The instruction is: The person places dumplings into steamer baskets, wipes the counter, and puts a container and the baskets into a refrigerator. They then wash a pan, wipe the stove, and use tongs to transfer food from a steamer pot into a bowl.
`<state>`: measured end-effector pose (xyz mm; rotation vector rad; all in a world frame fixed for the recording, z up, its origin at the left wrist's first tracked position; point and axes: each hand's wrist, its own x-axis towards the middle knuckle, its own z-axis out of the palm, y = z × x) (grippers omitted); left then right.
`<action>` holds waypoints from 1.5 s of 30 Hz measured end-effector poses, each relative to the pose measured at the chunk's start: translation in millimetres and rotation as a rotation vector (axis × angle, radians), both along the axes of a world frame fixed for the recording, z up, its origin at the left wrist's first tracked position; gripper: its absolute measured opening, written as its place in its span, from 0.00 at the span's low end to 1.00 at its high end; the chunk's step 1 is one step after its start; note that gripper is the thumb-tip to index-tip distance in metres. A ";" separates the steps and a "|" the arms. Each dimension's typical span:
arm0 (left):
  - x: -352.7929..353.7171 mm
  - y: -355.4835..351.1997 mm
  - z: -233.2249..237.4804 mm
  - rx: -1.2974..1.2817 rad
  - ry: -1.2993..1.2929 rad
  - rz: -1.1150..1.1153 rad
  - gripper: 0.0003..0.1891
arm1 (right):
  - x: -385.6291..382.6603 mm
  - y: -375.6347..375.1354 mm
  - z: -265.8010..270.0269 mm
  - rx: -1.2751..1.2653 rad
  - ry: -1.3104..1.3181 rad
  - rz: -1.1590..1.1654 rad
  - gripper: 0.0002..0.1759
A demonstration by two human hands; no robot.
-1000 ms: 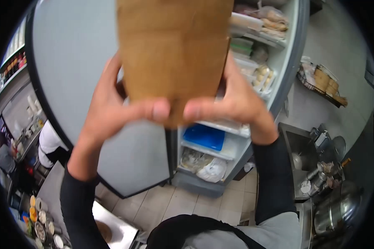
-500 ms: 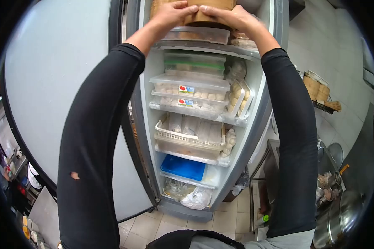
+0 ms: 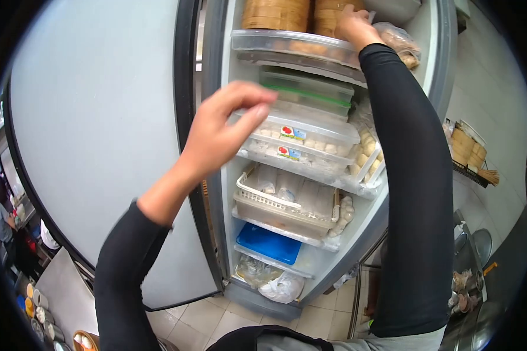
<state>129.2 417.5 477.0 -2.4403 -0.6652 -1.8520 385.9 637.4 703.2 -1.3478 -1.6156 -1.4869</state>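
High in the open fridge, my right hand (image 3: 357,28) is against the right side of a bamboo steamer (image 3: 327,20), its fingers bent and partly hidden. Another bamboo steamer (image 3: 275,14) stands to the left on the same level. Under them is a clear plastic tray (image 3: 298,44) with pale brown food inside. My left hand (image 3: 222,126), slightly blurred, hangs in front of the middle shelves. Its fingers curl apart from the thumb, and nothing is between them. Behind it are lidded clear boxes (image 3: 316,140) of white round pieces.
The fridge door (image 3: 99,117) stands wide at the left. Lower shelves hold a white basket (image 3: 287,205), a blue lid (image 3: 269,243) and plastic bags (image 3: 282,286). A bag of food (image 3: 399,41) lies right of the steamers. More steamers (image 3: 465,146) sit on a wall rack.
My left hand has come off the bamboo steamer and dropped down and left. My right hand has shifted to the steamer's right side. The view has turned, showing the fridge farther right.
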 end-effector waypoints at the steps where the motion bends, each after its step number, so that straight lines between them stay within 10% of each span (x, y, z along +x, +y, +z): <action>1: -14.2 -15.7 -21.1 0.026 0.049 0.023 0.11 | -0.5 -3.9 -0.8 0.021 -0.047 0.018 0.19; 4: -40.1 -69.8 -88.3 -0.140 0.043 0.098 0.10 | -4.7 43.2 26.1 0.219 -0.910 -0.282 0.14; 5: -47.5 -82.6 -114.0 -0.126 0.062 0.145 0.09 | 12.8 79.9 48.2 -0.052 -0.596 -0.022 0.24; 7: -61.2 -118.4 -162.9 -0.364 0.063 0.214 0.10 | 17.9 100.6 53.4 -0.004 -0.831 -0.220 0.24; 8: -66.3 -134.0 -188.5 -0.447 0.035 0.271 0.10 | 14.8 76.8 47.7 0.343 -1.362 -0.699 0.14; 10: -71.8 -165.8 -248.5 -0.656 -0.097 0.339 0.11 | 1.7 -17.2 25.3 0.853 -1.537 -0.712 0.11; 14: -57.2 -235.9 -365.8 -1.049 -0.417 0.352 0.17 | 13.5 -52.2 37.5 -0.029 -1.370 0.228 0.08; 17: -65.2 -289.7 -450.6 -1.179 -0.478 0.441 0.18 | 26.1 -128.4 -30.5 -0.045 -0.855 0.432 0.11; 22: -71.8 -383.5 -461.7 -1.004 -0.473 0.806 0.22 | -14.7 -234.1 -240.2 -0.024 0.311 1.191 0.18; 26: -107.0 -482.5 -466.4 -0.848 -0.772 1.043 0.07 | -168.9 -331.5 -434.2 -0.847 0.556 1.710 0.23; 30: -148.9 -578.2 -515.2 -0.732 -1.559 1.278 0.15 | -373.8 -405.6 -563.4 -2.408 0.285 1.732 0.22; 34: -244.0 -618.3 -537.9 -0.606 -1.934 1.173 0.26 | -504.1 -499.1 -664.4 -3.064 0.348 1.235 0.50; 39: -322.4 -618.5 -593.9 -1.090 -1.730 1.010 0.41 | -543.6 -581.3 -701.7 -3.161 0.281 0.918 0.62; 45: -261.7 -583.8 -548.1 -0.921 -1.630 0.774 0.33 | -481.7 -558.0 -715.3 -3.403 0.756 1.134 0.52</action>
